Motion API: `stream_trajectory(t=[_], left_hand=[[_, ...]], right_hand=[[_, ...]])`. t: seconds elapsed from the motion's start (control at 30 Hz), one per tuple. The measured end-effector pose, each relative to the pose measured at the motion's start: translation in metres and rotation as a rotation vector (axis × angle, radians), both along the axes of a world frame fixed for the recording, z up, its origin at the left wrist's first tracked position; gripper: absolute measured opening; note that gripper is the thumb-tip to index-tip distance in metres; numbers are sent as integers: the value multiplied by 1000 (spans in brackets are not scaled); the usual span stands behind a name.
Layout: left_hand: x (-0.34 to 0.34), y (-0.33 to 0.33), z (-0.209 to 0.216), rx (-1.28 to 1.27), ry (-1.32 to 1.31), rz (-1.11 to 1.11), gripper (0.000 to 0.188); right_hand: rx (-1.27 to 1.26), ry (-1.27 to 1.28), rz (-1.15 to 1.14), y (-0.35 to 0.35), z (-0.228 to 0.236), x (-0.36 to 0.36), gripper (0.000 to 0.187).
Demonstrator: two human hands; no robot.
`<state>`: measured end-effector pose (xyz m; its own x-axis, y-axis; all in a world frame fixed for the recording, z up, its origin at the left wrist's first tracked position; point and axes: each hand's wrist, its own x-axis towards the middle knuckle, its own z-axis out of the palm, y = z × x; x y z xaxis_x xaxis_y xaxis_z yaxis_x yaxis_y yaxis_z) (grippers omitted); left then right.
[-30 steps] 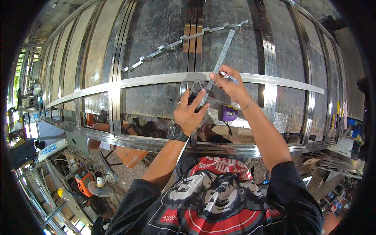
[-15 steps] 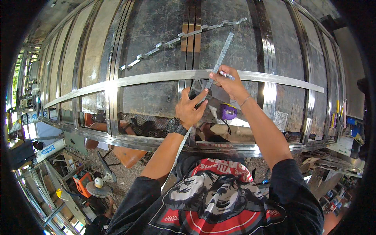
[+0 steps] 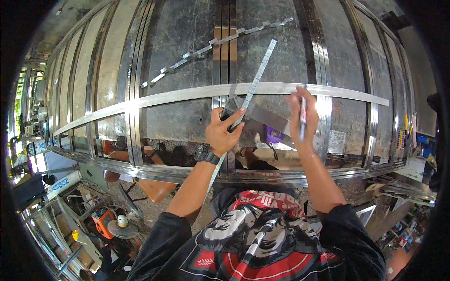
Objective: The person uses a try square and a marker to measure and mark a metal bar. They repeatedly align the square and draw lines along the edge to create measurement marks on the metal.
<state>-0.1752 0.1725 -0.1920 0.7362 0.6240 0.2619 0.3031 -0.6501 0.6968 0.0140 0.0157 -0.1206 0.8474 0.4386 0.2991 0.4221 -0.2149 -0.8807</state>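
My left hand (image 3: 224, 135), with a black watch at its wrist, is closed around a long thin metal strip (image 3: 262, 65). The strip slants from the far middle down toward my body. Under and beside these fingers lies a flat square-like tool; its wide grey blade (image 3: 268, 116) points right, and its other end is partly hidden by the hand. My right hand (image 3: 300, 114) is raised right of the strip, closed on a white marker pen (image 3: 303, 117) held upright; motion smears its fingers. A purple tape measure (image 3: 273, 135) sits below the blade, partly covered.
A long flat metal bar (image 3: 173, 94) crosses the metal frame (image 3: 136, 84) beneath it. Farther off, a notched metal strip (image 3: 213, 43) lies slanted on dark panels. An orange machine (image 3: 102, 224) stands on the ground at lower left.
My right hand has left the metal strip and moved right with the marker pen, which is now upright. My left hand stays closed on the strip, shifted slightly left.
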Motion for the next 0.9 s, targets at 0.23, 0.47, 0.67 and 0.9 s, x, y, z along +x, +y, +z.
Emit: stream_trajectory(t=[0.23, 0.47, 0.67, 0.9], left_hand=[[0, 16, 25, -10, 0, -32, 49], [7, 20, 6, 7, 49, -52, 48], [9, 27, 5, -6, 29, -44, 47], [9, 44, 14, 24, 27, -68, 47]], right_hand=[[-362, -413, 31, -53, -6, -21, 35], [-278, -422, 22, -47, -2, -32, 34], [-250, -283, 105, -72, -9, -97, 35], [151, 711, 194, -59, -20, -150, 35]])
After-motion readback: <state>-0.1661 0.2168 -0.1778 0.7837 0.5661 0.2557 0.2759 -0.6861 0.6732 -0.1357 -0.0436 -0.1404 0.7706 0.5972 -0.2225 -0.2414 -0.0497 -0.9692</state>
